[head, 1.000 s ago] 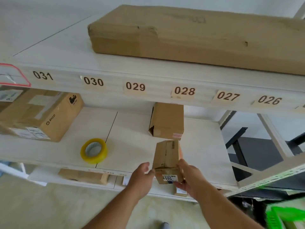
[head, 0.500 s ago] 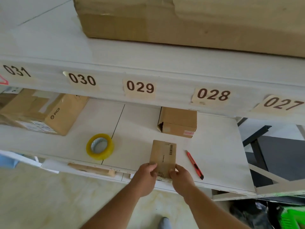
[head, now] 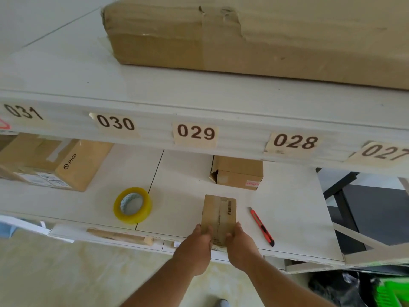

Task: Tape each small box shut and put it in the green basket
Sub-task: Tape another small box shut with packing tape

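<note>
Small box (head: 219, 216) lies flat at the shelf (head: 287, 218) front edge, right of the tape roll (head: 132, 205), cutter (head: 262, 227) just to its right. Left hand (head: 194, 247) and right hand (head: 240, 247) grip its near end. Flaps look closed, seam hard to read. Keep them pressed flush before taping; green basket (head: 391, 291) is far right, below.

Small brown box (head: 219, 214) lies flat at shelf edge, barcode up

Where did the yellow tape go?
The yellow tape roll lies on the lower shelf, left of the small box that both hands hold, below the 030 label.
</note>
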A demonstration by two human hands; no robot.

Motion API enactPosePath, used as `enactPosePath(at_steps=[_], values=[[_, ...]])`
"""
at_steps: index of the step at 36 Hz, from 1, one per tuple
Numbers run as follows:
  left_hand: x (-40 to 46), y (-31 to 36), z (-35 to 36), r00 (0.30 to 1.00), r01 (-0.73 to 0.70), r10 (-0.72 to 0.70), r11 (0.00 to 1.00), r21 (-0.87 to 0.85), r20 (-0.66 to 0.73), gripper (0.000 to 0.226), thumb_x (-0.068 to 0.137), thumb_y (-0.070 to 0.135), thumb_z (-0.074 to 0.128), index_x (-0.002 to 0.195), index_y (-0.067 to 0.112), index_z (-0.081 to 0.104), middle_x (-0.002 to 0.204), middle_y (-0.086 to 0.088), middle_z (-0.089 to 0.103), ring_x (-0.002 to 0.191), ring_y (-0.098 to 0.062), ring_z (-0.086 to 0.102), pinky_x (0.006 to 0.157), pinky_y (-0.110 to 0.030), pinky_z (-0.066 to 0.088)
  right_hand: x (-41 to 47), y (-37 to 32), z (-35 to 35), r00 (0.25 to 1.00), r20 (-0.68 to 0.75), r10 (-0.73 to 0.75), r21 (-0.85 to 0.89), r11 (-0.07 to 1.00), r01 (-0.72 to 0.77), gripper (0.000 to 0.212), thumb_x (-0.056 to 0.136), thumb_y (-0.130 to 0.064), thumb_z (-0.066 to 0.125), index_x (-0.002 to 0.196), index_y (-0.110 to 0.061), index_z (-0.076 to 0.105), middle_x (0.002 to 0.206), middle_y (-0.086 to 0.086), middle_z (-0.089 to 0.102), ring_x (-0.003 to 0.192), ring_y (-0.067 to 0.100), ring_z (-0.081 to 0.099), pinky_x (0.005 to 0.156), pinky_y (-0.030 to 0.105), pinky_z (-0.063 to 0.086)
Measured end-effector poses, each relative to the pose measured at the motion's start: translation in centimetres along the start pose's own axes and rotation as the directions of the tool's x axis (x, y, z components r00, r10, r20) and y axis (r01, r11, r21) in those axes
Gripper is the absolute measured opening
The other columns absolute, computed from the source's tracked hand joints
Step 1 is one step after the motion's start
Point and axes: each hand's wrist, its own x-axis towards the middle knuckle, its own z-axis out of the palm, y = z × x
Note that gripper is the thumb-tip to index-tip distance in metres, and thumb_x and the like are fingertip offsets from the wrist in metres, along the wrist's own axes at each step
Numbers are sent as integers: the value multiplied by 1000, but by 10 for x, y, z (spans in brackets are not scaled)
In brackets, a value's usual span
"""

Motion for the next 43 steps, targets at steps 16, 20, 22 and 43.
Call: enactPosePath(at_steps=[16, 20, 22, 43], values=[[53, -20, -22, 983, -32, -8, 977, -213, -182, 26, 95, 24, 59, 119, 24, 66, 99, 3, 60, 87, -15, 63, 81, -29, 57, 7, -20, -11, 992, -125, -13, 3, 1000, 13, 71, 100, -12, 44, 163, -24, 13, 123, -2, 63, 97, 17, 58, 79, 25, 53], [53, -25, -26, 992, -44, 20, 979, -198, -121, 23, 94, 28, 60, 116, 21, 63, 99, 2, 56, 86, -15, 61, 83, -33, 57, 11, -16, -9, 994, -106, -18, -19, 1000, 16, 75, 97, -13, 45, 163, -27, 14, 113, -3, 64, 93, 15, 61, 74, 26, 55], [56, -28, -31, 998, -18, 4, 973, -230, -59, 25, 92, 31, 64, 115, 22, 61, 107, 4, 56, 91, -13, 62, 86, -33, 56, 13, -15, -15, 994, -108, -29, -27, 999, 26, 59, 95, -16, 44, 153, -28, 37, 97, -7, 62, 79, 9, 58, 59, 21, 49], [55, -20, -50, 1000, -29, 23, 934, -357, -21, 40, 100, 16, 56, 137, 29, 50, 105, 13, 54, 91, -5, 57, 73, -8, 45, 19, -16, -26, 982, -187, 18, 39, 999, -11, 52, 101, -19, 46, 152, -25, 40, 121, -3, 62, 88, 10, 61, 66, 22, 53]])
